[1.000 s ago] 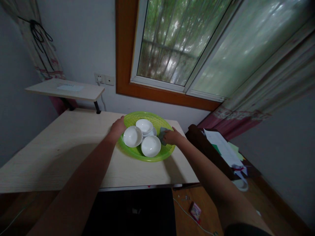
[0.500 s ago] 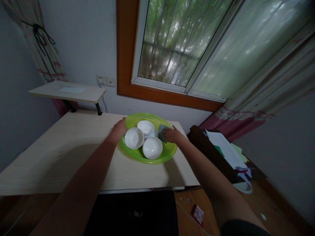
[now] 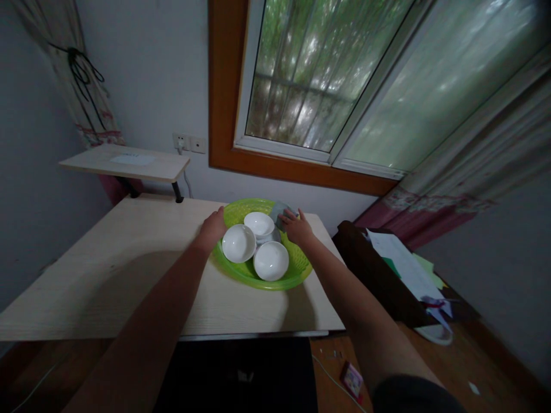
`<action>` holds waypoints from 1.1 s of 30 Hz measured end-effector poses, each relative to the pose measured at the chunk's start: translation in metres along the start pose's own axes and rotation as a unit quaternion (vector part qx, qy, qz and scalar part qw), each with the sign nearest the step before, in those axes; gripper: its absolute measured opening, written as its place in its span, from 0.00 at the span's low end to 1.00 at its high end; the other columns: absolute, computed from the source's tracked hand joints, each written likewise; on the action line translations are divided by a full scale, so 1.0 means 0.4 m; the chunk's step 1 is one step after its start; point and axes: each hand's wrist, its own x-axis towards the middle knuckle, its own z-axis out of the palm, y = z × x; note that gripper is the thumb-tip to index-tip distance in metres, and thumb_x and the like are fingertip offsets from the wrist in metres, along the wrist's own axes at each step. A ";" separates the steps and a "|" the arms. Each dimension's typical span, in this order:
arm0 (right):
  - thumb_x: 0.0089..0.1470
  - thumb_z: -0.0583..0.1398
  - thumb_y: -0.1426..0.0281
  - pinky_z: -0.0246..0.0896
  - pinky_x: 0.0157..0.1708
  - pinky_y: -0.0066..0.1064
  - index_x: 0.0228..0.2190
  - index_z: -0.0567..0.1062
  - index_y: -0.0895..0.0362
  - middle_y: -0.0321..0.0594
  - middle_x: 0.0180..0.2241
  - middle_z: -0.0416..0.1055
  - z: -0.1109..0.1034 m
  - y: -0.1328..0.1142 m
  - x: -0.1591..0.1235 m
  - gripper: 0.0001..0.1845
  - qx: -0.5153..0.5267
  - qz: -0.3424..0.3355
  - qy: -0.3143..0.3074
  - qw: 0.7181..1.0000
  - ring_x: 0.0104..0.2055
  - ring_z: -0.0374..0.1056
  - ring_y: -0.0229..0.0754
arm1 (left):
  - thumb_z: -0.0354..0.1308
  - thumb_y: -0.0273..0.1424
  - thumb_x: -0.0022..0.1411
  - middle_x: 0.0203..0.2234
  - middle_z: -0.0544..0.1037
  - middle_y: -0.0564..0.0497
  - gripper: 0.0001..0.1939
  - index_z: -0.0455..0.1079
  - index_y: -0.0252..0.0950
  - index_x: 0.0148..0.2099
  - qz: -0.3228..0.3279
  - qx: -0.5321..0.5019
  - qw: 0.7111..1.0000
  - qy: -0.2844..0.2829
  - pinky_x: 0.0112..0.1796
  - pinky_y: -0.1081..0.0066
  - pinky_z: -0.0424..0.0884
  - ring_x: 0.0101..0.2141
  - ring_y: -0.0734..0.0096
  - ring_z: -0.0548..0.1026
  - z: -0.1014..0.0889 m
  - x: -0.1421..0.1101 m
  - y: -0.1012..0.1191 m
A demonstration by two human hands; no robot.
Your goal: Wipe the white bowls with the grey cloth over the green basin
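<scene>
A green plastic basket [image 3: 258, 282] rests on the pale wooden desk, with white bowls inside: one at the left [image 3: 239, 244], one at the back [image 3: 259, 224] and one in front [image 3: 271, 261]. Beneath them another white dish shows in part. My left hand [image 3: 214, 225] grips the basket's left rim. At the back right of the basket, my right hand [image 3: 296, 225] is closed on a grey-green cloth [image 3: 280, 212], its fingers pressing the cloth near the basket's inner wall.
The desk [image 3: 142, 252] carries a small raised shelf [image 3: 129, 160] at the back left. Behind it are the wall and a window [image 3: 322, 86]. To the right stands a dark brown box-like piece [image 3: 379, 275] with papers [image 3: 404, 264] on it. A cable and a small pink box [image 3: 352, 378] lie on the floor.
My right hand has moved the cloth back and slightly left, from the basket's right side toward its back rim. My left hand stays on the left rim.
</scene>
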 end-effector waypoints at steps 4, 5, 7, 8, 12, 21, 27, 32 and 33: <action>0.61 0.52 0.76 0.25 0.71 0.65 0.53 0.78 0.51 0.39 0.67 0.64 -0.004 0.025 -0.080 0.24 0.009 0.031 0.003 0.999 0.73 0.49 0.58 | 0.52 0.28 0.64 0.56 0.75 0.35 0.34 0.54 0.37 0.71 -0.004 0.003 1.000 0.007 0.48 0.64 0.71 0.53 0.53 0.77 0.002 0.000 0.000; 0.61 0.53 0.75 0.25 0.70 0.66 0.51 0.80 0.51 0.40 0.65 0.66 -0.009 0.026 -0.103 0.23 0.016 0.037 -0.005 0.999 0.72 0.50 0.59 | 0.53 0.29 0.64 0.56 0.75 0.35 0.34 0.53 0.36 0.71 -0.004 0.003 1.000 0.009 0.47 0.64 0.71 0.52 0.53 0.77 0.002 0.001 0.000; 0.61 0.53 0.74 0.25 0.70 0.66 0.46 0.82 0.49 0.40 0.62 0.71 -0.023 0.020 -0.146 0.20 0.031 0.038 -0.019 0.999 0.71 0.53 0.59 | 0.53 0.30 0.64 0.55 0.76 0.35 0.34 0.54 0.36 0.71 -0.002 0.001 1.000 0.010 0.47 0.65 0.71 0.52 0.53 0.77 0.002 0.001 0.000; 0.62 0.53 0.74 0.26 0.70 0.66 0.44 0.83 0.49 0.40 0.60 0.73 -0.030 0.015 -0.165 0.20 0.037 0.044 -0.023 0.998 0.70 0.54 0.58 | 0.54 0.31 0.64 0.54 0.76 0.36 0.34 0.54 0.37 0.70 -0.002 0.001 1.000 0.010 0.47 0.64 0.71 0.51 0.52 0.78 0.002 0.001 0.000; 0.65 0.53 0.71 0.31 0.69 0.67 0.38 0.84 0.52 0.45 0.54 0.77 -0.047 -0.010 -0.212 0.18 0.054 0.073 -0.033 0.995 0.68 0.58 0.58 | 0.56 0.34 0.63 0.54 0.76 0.36 0.34 0.54 0.38 0.70 0.000 -0.001 1.000 0.004 0.46 0.65 0.71 0.51 0.53 0.78 -0.002 -0.002 0.003; 0.61 0.52 0.73 0.39 0.69 0.63 0.51 0.80 0.53 0.42 0.65 0.65 0.003 0.006 -0.137 0.22 0.048 0.069 -0.038 0.996 0.73 0.48 0.57 | 0.54 0.33 0.65 0.54 0.77 0.37 0.33 0.54 0.40 0.70 -0.005 0.005 1.000 -0.001 0.47 0.66 0.71 0.50 0.55 0.78 -0.002 -0.004 0.006; 0.58 0.52 0.74 0.38 0.70 0.64 0.63 0.70 0.52 0.38 0.71 0.54 0.029 -0.002 -0.022 0.31 0.023 0.047 -0.020 0.998 0.75 0.39 0.58 | 0.52 0.29 0.64 0.56 0.75 0.36 0.34 0.52 0.38 0.71 -0.006 0.021 1.000 0.000 0.48 0.65 0.71 0.52 0.54 0.77 0.007 0.007 0.001; 0.60 0.52 0.73 0.41 0.70 0.61 0.66 0.64 0.55 0.38 0.73 0.47 0.027 -0.015 0.035 0.33 0.014 0.032 -0.007 0.999 0.76 0.36 0.57 | 0.55 0.33 0.64 0.55 0.76 0.36 0.34 0.53 0.39 0.70 -0.003 0.012 1.000 -0.004 0.47 0.63 0.71 0.52 0.52 0.78 0.004 0.006 0.002; 0.61 0.52 0.73 0.41 0.70 0.61 0.66 0.64 0.55 0.37 0.73 0.47 0.028 -0.013 0.037 0.33 0.013 0.031 -0.006 0.999 0.76 0.36 0.56 | 0.55 0.33 0.64 0.55 0.76 0.36 0.34 0.53 0.39 0.70 -0.004 0.011 1.000 -0.003 0.48 0.63 0.71 0.52 0.52 0.77 0.002 0.004 0.003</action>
